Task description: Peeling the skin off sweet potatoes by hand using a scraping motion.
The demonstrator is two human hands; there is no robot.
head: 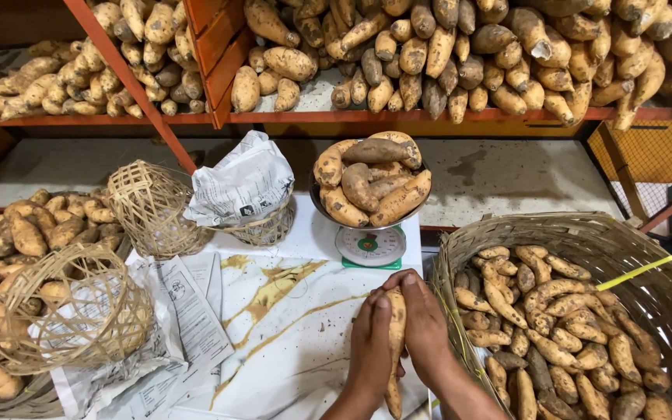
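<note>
Both hands are down low at the front of the table [289, 365], pressed together w/ one long sweet potato [395, 342] between them. Left hand [371, 350] lies flat along its left side, fingers straight & closed up; right hand [423, 327] cups over the top & right side, fingertips curled round the upper end. So it's a two-palm squeeze, not a pinch. The potato stands nearly on end, lower tip poking out below the palms, just over the white marbled tabletop.

Right beside the right wrist is a big wicker basket [631, 241], about half full of sweet potatoes. Straight ahead of the hands, a small kitchen scale [370, 247] w/ its pan heaped w/ more. To the left: newspaper sheets [188, 311], small woven baskets [149, 206], one w/ crumpled paper in it. Orange shelves [429, 117] behind are loaded w/ potatoes.
</note>
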